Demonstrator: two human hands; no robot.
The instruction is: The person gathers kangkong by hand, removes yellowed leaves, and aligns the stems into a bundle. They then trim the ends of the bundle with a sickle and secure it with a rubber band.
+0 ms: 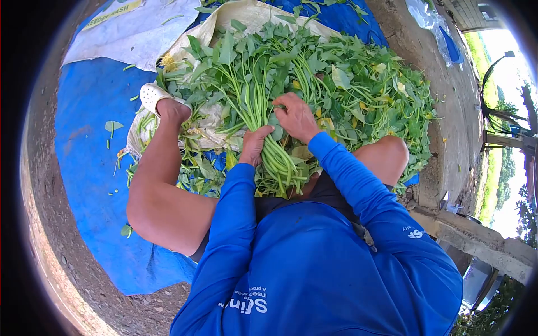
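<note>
A bunch of long-stemmed leafy greens (259, 103), which look like water spinach, lies upright between my legs with its leaves pointing away from me. My left hand (255, 144) is closed around the stems low on the bunch, thumb across the front. Just right of the stems is my right hand (296, 117), its fingers curled and pinched by the leaves; whatever they hold is too small to make out. The cut stem ends (283, 168) hang below my left hand toward my lap. A large heap of the same greens (370, 101) spreads behind and to the right.
Blue tarp (89, 168) covers the ground at left, with stray leaf bits on it. A whitish sack (252, 14) lies under the heap, and another printed sack (134, 33) is at upper left. Concrete edging (476, 238) runs along the right.
</note>
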